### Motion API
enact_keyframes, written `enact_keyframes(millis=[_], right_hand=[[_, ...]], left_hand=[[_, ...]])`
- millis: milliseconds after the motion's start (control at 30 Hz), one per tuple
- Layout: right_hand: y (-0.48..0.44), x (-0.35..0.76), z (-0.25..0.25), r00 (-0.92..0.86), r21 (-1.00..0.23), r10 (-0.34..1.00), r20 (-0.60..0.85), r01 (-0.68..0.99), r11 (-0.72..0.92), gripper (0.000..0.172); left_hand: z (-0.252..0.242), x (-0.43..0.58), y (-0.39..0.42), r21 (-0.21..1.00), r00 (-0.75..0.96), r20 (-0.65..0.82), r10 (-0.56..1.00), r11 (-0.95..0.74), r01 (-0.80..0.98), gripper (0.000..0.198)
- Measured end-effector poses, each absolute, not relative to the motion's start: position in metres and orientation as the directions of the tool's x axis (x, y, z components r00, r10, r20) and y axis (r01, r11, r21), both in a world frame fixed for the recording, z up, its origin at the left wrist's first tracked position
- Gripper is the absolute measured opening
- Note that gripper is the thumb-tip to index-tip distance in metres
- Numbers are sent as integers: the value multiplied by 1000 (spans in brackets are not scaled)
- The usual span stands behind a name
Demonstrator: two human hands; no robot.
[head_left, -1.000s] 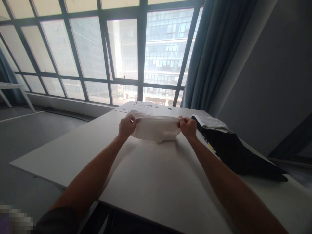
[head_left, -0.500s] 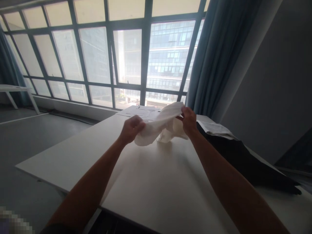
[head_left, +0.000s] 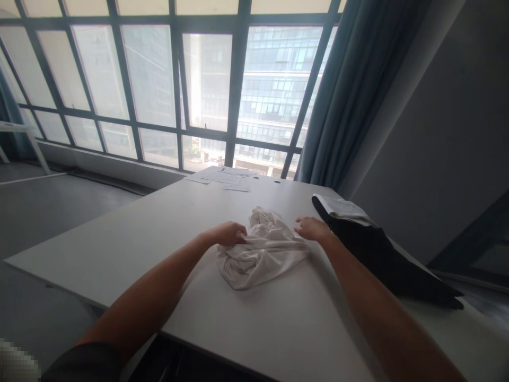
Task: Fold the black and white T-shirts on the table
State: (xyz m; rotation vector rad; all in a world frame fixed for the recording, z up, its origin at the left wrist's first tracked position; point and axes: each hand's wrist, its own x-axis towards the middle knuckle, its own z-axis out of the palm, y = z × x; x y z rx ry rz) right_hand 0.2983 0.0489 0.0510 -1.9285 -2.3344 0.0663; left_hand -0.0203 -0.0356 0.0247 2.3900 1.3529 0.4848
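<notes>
A crumpled white cloth (head_left: 260, 249) lies in a heap on the white table (head_left: 159, 233). My left hand (head_left: 227, 233) is closed on the cloth's left edge. My right hand (head_left: 314, 228) hovers just to the right of the heap, fingers spread and pointing left, holding nothing; whether it touches the cloth I cannot tell.
A black garment (head_left: 382, 254) with a folded light cloth (head_left: 342, 207) on top lies along the table's right side. Papers (head_left: 226, 178) sit at the far edge. A large window (head_left: 159, 85), blue curtain (head_left: 350, 90) and grey wall (head_left: 449, 122) stand behind.
The cloth was held up between both hands, then twisted, and now lies bunched on the table. My right hand has let go; both hands came down and nearer.
</notes>
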Motion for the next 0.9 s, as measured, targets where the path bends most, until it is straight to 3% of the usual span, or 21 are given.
enact_keyframes(millis=[100, 200, 267, 333, 400, 467, 500, 567, 667, 767, 833, 900], right_hand=[[43, 258, 46, -387, -222, 914, 124, 887, 405, 53], [40, 237, 39, -407, -194, 909, 88, 888, 416, 36], [41, 241, 40, -347, -239, 919, 185, 892, 385, 23], [44, 257, 45, -247, -382, 913, 324, 849, 365, 23], [47, 277, 50, -176, -556, 918, 357, 749, 360, 25], [49, 299, 53, -205, -663, 945, 256, 673, 326, 22], [50, 308, 53, -232, -654, 958, 166, 702, 283, 19], [51, 322, 53, -215, -502, 976, -17, 846, 178, 13], [51, 329, 50, -107, -223, 993, -42, 970, 95, 22], [46, 312, 44, -232, -252, 970, 72, 937, 243, 41], [40, 293, 38, -326, -280, 941, 87, 899, 337, 47], [35, 272, 33, -378, -280, 922, 84, 879, 386, 38]], left_hand=[[39, -19, -42, 586, 583, 30, 812, -487, 647, 35], [52, -39, -44, 686, 588, -94, 803, -376, 623, 40], [58, -63, -46, 689, 478, -199, 856, -225, 689, 41], [63, -88, -51, 695, 336, -262, 905, -64, 716, 39], [70, -106, -60, 782, 281, -217, 935, -6, 624, 41], [78, -110, -67, 870, 406, -178, 896, -49, 490, 49], [82, -107, -69, 892, 509, -176, 843, -83, 444, 54], [86, -90, -68, 896, 684, -191, 704, -159, 414, 63], [68, -46, -58, 808, 646, -62, 761, -342, 481, 64], [30, 4, -51, 514, 371, 138, 918, -387, 766, 59], [7, 30, -51, 371, 389, 207, 898, -439, 818, 67], [-6, 48, -52, 308, 484, 239, 842, -539, 784, 58]])
